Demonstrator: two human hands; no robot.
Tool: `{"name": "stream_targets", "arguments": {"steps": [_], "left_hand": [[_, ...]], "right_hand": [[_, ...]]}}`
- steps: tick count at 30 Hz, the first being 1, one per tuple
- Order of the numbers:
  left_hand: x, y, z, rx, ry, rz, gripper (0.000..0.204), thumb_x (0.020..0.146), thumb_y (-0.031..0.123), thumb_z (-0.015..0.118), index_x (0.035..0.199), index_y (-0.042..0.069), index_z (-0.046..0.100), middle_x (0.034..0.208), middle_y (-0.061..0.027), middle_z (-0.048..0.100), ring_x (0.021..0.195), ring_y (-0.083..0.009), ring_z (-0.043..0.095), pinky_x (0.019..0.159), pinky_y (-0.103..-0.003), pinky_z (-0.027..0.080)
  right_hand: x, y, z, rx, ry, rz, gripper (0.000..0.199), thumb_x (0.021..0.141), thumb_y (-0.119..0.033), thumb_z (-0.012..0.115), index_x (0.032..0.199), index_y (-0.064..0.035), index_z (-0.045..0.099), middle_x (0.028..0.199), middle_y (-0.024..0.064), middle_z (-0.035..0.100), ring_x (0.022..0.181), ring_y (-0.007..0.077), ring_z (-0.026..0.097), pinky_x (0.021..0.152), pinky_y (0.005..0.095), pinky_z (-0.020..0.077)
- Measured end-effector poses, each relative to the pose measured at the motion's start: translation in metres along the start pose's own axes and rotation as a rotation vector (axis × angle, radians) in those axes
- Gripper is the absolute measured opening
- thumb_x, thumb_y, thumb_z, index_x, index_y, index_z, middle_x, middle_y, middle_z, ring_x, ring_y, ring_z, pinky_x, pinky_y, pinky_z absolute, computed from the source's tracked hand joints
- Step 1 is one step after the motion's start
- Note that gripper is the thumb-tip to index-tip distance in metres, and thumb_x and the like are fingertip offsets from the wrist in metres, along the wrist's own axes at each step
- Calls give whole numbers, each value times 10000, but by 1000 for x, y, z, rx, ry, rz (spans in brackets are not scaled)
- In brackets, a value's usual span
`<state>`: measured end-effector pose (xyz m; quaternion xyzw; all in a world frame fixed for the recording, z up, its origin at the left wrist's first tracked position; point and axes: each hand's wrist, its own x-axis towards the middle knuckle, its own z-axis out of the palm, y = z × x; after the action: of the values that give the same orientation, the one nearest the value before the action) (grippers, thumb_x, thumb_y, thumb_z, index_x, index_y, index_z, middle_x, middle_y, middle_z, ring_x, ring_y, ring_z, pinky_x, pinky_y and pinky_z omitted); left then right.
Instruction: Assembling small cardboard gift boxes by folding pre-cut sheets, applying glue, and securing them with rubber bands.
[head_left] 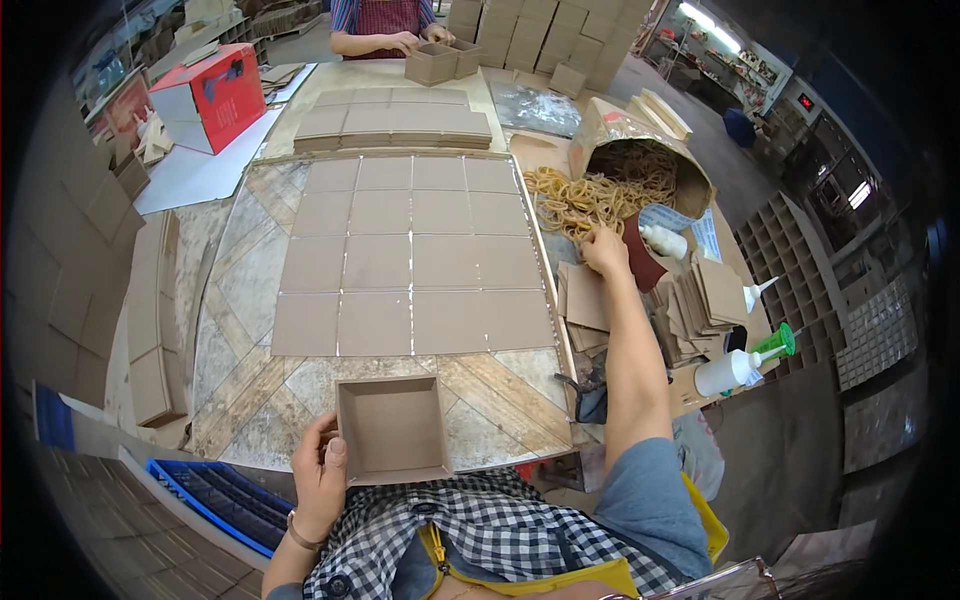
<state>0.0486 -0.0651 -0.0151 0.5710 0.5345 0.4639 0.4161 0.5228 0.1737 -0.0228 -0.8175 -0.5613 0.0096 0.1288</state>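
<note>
My left hand (pixel 322 468) grips the left side of an open square cardboard box (pixel 395 428), with the thumb at its wall. The box is brown, bare inside, and sits at the near edge of the table, close to my body. My right arm stretches forward to the right. There my right hand (pixel 605 250) is at the near edge of a heap of tan rubber bands (pixel 585 200), its fingers drawn together among them. The heap spills from a sack-like container (pixel 640 130) lying on its side. In front of me, brown cardboard squares (pixel 380 262) lie in a grid, with white lines along some seams.
Beyond the grid are stacked cardboard sheets (pixel 395 122). A co-worker's hands (pixel 422 40) handle boxes (pixel 440 64) at the far end. On the right stand loose cardboard pieces (pixel 700 300) and white glue bottles (pixel 725 372). A red carton (pixel 215 98) is at the far left.
</note>
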Motion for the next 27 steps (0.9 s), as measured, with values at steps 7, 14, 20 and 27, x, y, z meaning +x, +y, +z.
{"name": "stream_targets", "arguments": {"steps": [7,14,20,27], "left_hand": [[9,4,-13,16,98,192,346,942,222,507,1163,-42,530,1011,-136,599,905,-216,602,808,-330,464],[45,56,-14,222,21,503,210,880,74,534,1048,-42,584,936,-171,623,863,-278,617,785,-335,474],[86,93,13,104,-151,554,188,837,30,596,1016,-21,624,908,-117,650,774,-183,611,708,-291,485],[138,94,58,-233,-546,66,364,835,76,636,1180,-7,553,929,-56,650,796,-106,597,684,-254,501]], "right_hand": [[-8,1,-32,927,5,-91,115,889,-101,523,961,-12,529,764,103,650,635,163,624,592,284,490],[-48,-50,-65,1343,-132,-187,119,948,-152,539,1021,-62,515,718,23,594,626,107,580,583,250,483],[-95,-108,-74,1556,-367,-293,161,938,-187,570,1016,-54,525,692,25,584,605,119,562,599,250,482],[-158,-171,-75,1772,-634,-424,177,932,-197,581,1010,-53,515,748,73,635,635,152,608,610,264,509]]}}
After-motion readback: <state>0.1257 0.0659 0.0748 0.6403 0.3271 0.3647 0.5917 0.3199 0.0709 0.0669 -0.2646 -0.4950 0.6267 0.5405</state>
